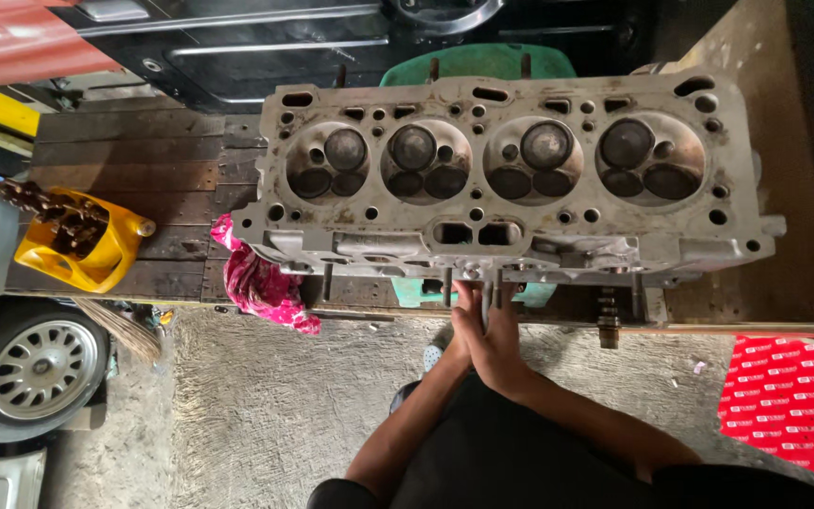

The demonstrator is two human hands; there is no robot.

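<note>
Directly above both fingers [482,300]: the cylinder head [511,174].

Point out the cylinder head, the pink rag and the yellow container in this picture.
cylinder head [506,212], head view, flat grey face below the chambers.
pink rag [261,283], head view, crumpled middle.
yellow container [101,259], head view, front wall.

one cylinder head [511,170], four combustion chambers [327,162], two hands [484,335]

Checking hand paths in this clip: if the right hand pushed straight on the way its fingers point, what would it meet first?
The right hand points up at the cylinder head; its near edge comes first, apparently already touched, though depth is unclear.
</note>
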